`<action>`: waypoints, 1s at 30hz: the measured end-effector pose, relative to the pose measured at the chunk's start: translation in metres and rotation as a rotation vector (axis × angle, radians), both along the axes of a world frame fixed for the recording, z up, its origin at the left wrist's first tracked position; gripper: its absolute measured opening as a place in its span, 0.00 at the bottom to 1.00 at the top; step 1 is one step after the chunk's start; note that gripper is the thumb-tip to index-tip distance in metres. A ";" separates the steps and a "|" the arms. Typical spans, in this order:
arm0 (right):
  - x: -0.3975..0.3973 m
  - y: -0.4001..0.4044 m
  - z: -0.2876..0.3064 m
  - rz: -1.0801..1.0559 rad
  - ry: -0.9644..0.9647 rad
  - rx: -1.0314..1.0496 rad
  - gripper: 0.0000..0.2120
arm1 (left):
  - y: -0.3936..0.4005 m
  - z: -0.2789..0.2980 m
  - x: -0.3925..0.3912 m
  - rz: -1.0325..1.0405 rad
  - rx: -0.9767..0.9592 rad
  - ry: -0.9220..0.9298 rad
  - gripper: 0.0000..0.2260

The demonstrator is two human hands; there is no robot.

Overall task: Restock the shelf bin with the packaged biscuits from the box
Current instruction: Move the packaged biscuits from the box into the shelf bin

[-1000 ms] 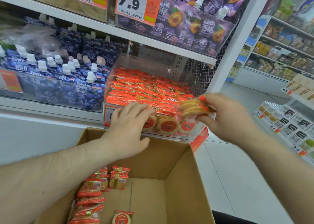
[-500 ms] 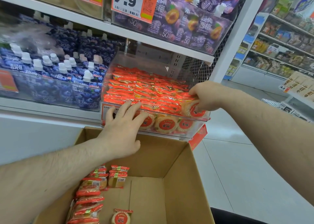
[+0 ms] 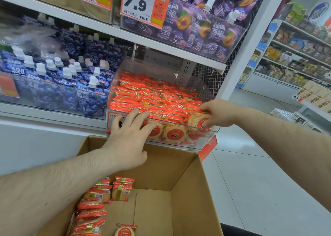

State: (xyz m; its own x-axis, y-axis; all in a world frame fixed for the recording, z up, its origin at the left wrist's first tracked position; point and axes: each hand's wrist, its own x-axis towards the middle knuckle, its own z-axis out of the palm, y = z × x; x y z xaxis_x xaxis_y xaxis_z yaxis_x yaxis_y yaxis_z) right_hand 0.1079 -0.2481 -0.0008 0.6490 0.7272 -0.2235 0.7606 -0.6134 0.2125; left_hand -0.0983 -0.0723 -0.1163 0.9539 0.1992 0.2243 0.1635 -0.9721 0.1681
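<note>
A white store shelf (image 3: 111, 29) fills the upper view, with a clear plastic bin (image 3: 214, 128) sitting on its lower level. The bin is packed nearly to the rim with rows of orange-red biscuit packs (image 3: 152, 97); round biscuits show through its front wall. Below it stands an open cardboard box (image 3: 193, 191), its far edge just under the front of the bin. More biscuit packs (image 3: 93, 205) lie along the left side of the box floor, with one single pack (image 3: 125, 230) near the lower edge and bare cardboard beside them.

To the left of the bin are blue pouches with white caps (image 3: 53, 78), and on the shelf above are purple pouches (image 3: 206, 29) behind a price tag reading 7.9 (image 3: 143, 6).

The left hand (image 3: 129, 139) is spread with straight fingers pressing on the front rim and wall of the bin. The right hand (image 3: 216, 113) reaches into the bin's right front corner, its thumb and fingers pinching a biscuit pack (image 3: 197, 121) that rests at the front row.
</note>
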 end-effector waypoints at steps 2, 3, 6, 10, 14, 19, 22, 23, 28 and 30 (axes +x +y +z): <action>0.001 -0.001 -0.001 0.058 -0.197 -0.103 0.15 | 0.000 0.000 0.000 -0.001 0.000 0.007 0.35; 0.000 -0.001 0.000 0.071 -0.261 -0.126 0.16 | 0.000 0.001 -0.001 -0.003 -0.003 0.010 0.35; -0.003 0.003 -0.001 0.019 -0.197 -0.121 0.15 | 0.000 0.001 -0.002 -0.006 -0.008 0.026 0.35; -0.004 0.006 -0.002 -0.015 -0.093 -0.156 0.08 | 0.000 0.003 -0.002 -0.004 -0.003 0.031 0.35; -0.003 0.009 0.004 -0.069 0.031 -0.142 0.04 | 0.000 0.003 -0.003 -0.007 -0.006 0.039 0.34; -0.009 0.017 0.000 -0.042 -0.044 -0.204 0.05 | 0.000 0.003 -0.002 -0.011 0.005 0.051 0.33; -0.012 0.019 -0.003 0.008 -0.113 -0.222 0.11 | 0.000 0.003 -0.001 -0.007 0.004 0.056 0.32; -0.012 0.019 -0.003 0.014 -0.114 -0.218 0.13 | 0.000 0.003 -0.001 -0.005 0.001 0.059 0.31; -0.007 0.019 -0.008 -0.006 -0.068 -0.206 0.14 | -0.001 0.003 -0.001 -0.003 0.003 0.058 0.30; -0.009 0.021 -0.013 -0.025 -0.057 -0.213 0.13 | -0.001 0.003 -0.001 -0.007 0.007 0.057 0.29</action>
